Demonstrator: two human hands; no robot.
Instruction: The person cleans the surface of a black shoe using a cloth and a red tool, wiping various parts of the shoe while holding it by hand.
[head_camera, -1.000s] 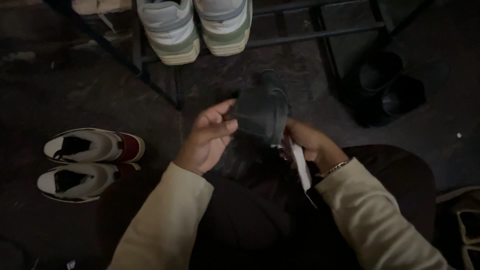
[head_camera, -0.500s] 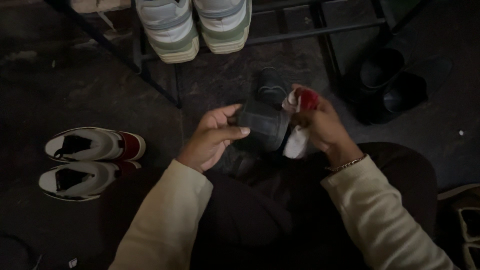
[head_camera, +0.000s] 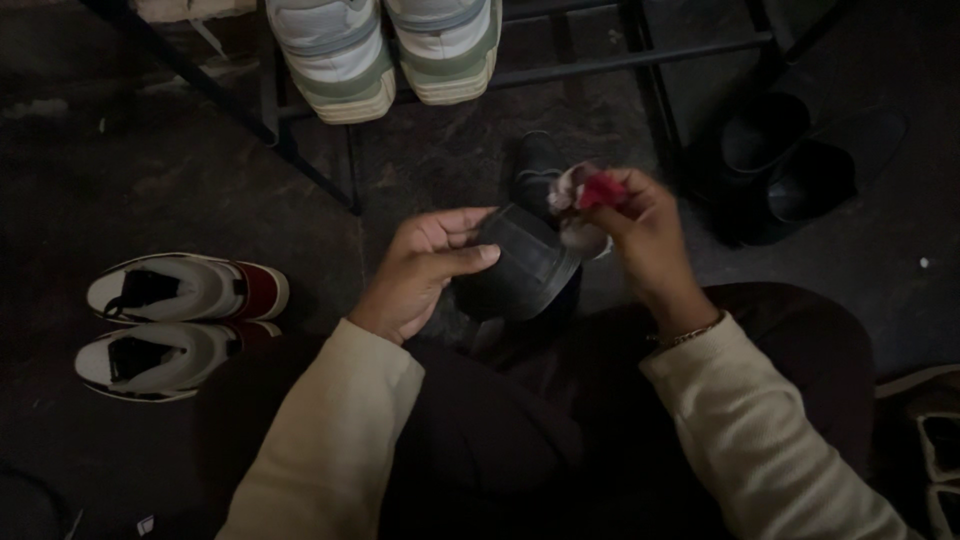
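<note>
My left hand (head_camera: 420, 270) grips a black shoe (head_camera: 520, 265) by its side, sole turned up toward me, just above my lap. My right hand (head_camera: 645, 235) pinches a bunched white and red cloth (head_camera: 585, 200) against the shoe's far end. Both arms wear cream sleeves, and a thin bracelet (head_camera: 690, 333) circles the right wrist. A second dark shoe (head_camera: 535, 165) lies on the floor just behind the held one.
A white and red pair of sneakers (head_camera: 175, 325) lies on the dark floor at left. A pale green and white pair (head_camera: 385, 50) sits on a black metal rack (head_camera: 600, 65) at the top. Black shoes (head_camera: 790, 170) stand at the right.
My right hand has brought the cloth up from beside my lap to the shoe's far end. The shoe has tilted, its sole now facing me more.
</note>
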